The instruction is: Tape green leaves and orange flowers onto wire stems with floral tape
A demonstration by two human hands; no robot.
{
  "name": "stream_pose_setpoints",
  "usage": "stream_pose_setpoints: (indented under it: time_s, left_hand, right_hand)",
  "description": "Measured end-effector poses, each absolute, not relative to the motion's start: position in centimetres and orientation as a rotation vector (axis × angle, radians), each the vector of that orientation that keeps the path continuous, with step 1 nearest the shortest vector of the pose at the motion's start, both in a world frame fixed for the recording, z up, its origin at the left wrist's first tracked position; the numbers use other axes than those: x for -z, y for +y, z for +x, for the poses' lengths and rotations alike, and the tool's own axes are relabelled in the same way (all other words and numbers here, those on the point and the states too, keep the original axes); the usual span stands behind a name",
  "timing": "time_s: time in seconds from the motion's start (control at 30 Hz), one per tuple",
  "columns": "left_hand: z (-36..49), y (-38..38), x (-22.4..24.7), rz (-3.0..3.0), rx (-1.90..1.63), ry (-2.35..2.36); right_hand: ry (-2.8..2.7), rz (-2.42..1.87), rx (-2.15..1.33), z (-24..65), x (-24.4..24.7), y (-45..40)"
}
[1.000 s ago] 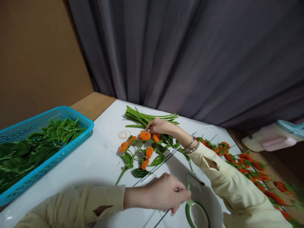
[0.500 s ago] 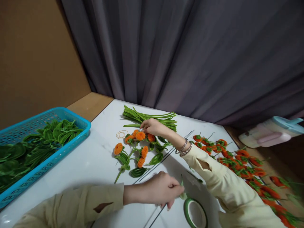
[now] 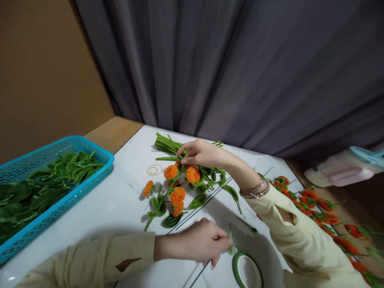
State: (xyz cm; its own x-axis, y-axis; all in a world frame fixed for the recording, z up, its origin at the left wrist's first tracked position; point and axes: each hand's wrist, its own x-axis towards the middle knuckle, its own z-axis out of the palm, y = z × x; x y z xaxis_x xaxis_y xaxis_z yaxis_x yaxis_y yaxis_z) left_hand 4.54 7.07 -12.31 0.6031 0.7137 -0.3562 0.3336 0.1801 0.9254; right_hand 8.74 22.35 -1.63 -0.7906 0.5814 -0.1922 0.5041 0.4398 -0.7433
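"What has the left hand [image 3: 204, 240] got?"

"Its grip is closed, thumb against finger, on a narrow strip of pale green tape [image 3: 231, 250]. A thin dark rod [image 3: 200, 274] sticks out below; whether it's held too, I can't tell."

"And the right hand [image 3: 199, 154]?"

"Half curled, fingertips down at a spray of fuzzy orange flower heads and green leaves [image 3: 177, 197]. Whether that grip pinches anything, I can't tell."

"Where does the spray lie?"

"On the white bench [image 3: 126, 204], beyond the left grip and on the near side of the right one. The round roll of green tape [image 3: 236, 268] is just right of the left grip."

"How much looks done?"

"Judging by how things lie, some blooms and leaves are already joined there. Plenty looks unjoined: separate orange blooms [image 3: 309, 195] right of the right grip, a bundle of straight fuzzy green stems [image 3: 166, 146] just beyond it, and loose green leaves [image 3: 67, 170] in the blue plastic basket [image 3: 60, 205], well left of both grips."
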Motion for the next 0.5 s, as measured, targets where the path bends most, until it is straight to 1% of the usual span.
stream_pose_setpoints:
  time_s: [0.3,0.5]
  left_hand:
    - [4.6,7.3,12.6,1.405,-0.323,0.963]
    - [4.4,7.3,12.3,1.419,-0.310,0.967]
  right_hand:
    - [-2.626,-0.857,-1.449,8.8,3.6,23.2]
    - [-2.718,-0.938,-1.338,8.3,4.8,23.3]
